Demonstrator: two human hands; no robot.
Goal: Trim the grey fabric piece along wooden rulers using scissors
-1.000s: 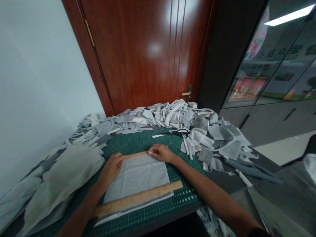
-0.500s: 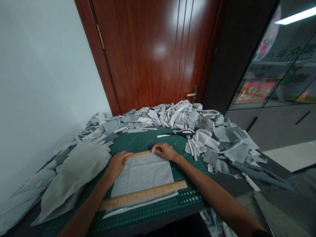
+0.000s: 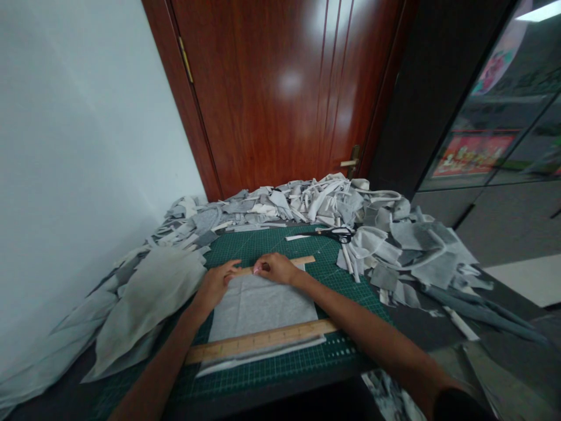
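Observation:
A light grey fabric piece (image 3: 265, 304) lies flat on the green cutting mat (image 3: 350, 292). Across its far edge runs a thin wooden ruler (image 3: 302, 261). My left hand (image 3: 215, 283) rests at the ruler's left end, its fingers stretched out and thumb apart. Just right of it, my right hand (image 3: 278, 269) is closed in a pinch at the ruler's edge; a small pale spot shows at the fingertips, too small to name. A wider wooden ruler (image 3: 263, 341) lies over the near part of the fabric, its right end hidden by my right forearm.
Black-handled scissors (image 3: 339, 235) lie at the mat's far right. Heaped fabric scraps (image 3: 324, 199) line the back and right of the table. A larger pale cloth (image 3: 149, 292) lies at the left. Behind stands a wooden door (image 3: 272, 117).
My right hand has slid left along the far ruler, closer to my left hand, uncovering the ruler's right end. The view has shifted slightly. The fabric and near ruler look unmoved on the mat.

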